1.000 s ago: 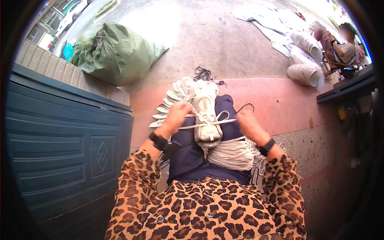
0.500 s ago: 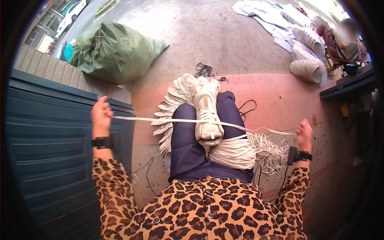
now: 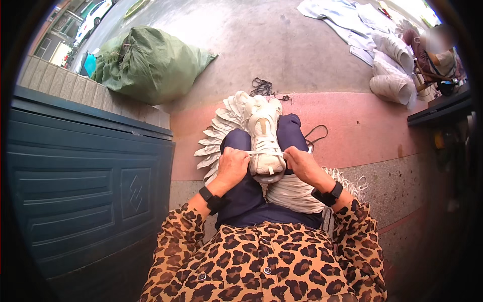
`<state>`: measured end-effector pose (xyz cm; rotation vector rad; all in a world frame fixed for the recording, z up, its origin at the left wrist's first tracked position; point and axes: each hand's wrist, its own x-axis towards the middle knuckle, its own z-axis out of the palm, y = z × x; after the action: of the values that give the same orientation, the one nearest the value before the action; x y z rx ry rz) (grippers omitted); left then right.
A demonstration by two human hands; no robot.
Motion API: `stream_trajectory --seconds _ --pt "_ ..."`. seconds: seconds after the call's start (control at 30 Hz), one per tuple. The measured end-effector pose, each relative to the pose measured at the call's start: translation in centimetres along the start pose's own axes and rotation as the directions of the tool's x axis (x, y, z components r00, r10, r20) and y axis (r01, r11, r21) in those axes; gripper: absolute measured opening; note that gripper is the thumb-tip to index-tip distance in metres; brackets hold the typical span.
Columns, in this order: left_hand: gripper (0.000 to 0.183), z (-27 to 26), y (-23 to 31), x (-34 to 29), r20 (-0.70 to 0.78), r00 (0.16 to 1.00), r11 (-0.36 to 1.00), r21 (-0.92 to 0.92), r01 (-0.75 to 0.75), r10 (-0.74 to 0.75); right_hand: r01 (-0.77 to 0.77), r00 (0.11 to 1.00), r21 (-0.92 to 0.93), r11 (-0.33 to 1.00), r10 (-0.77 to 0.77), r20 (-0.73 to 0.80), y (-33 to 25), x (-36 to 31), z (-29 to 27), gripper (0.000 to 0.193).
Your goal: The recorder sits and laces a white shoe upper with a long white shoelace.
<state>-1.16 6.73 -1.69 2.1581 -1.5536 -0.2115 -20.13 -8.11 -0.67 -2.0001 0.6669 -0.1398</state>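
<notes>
A cream sneaker (image 3: 263, 128) rests between my knees, its heel toward me. Across its collar runs a flat white shoelace (image 3: 261, 151). At the shoe's left side my left hand (image 3: 233, 165) is closed, pinching the lace near one end of the stretch that shows. My right hand (image 3: 303, 165) is closed on the lace at the other side, close to the shoe. Both thumbs are partly hidden. A thick bundle of white laces (image 3: 289, 194) lies over my right thigh, partly covered by my right forearm.
A fanned row of cream shoe parts (image 3: 209, 146) curves along my left leg. Black laces (image 3: 261, 86) lie on the floor ahead. A large green sack (image 3: 151, 65) stands far left, beside a blue panelled door (image 3: 90, 191). Far right, a person sits by stacked white shoe parts (image 3: 392, 88).
Both hands have come inward from wide apart to the sides of the shoe. The lace, stretched long across before, now shows only as a short span between them.
</notes>
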Motion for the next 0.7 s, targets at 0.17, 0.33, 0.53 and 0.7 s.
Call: stream_trajectory --seconds 0.17,0.33,0.53,0.7 --pt "0.010 0.3 0.6 0.5 0.043 0.999 0.996 0.086 -0.009 0.005 0.207 0.973 -0.093 0.974 -0.214 -0.082 0.2 -1.1 -0.3 0.014" --pt "0.006 -0.5 1.0 1.4 0.094 0.989 0.967 0.217 -0.131 0.112 0.106 0.992 -0.169 0.980 -0.116 -0.047 0.8 -0.5 0.4 0.012" --pt "0.005 -0.1 1.4 2.4 0.137 0.945 0.863 0.383 -0.328 0.299 0.244 0.917 -0.414 0.877 -0.347 -0.194 2.0 0.8 1.6 0.008" --pt "0.006 0.1 1.0 2.4 0.109 0.989 0.965 0.230 -0.126 0.103 0.167 0.907 -0.468 0.868 -0.321 -0.272 2.2 1.9 2.2 0.007"
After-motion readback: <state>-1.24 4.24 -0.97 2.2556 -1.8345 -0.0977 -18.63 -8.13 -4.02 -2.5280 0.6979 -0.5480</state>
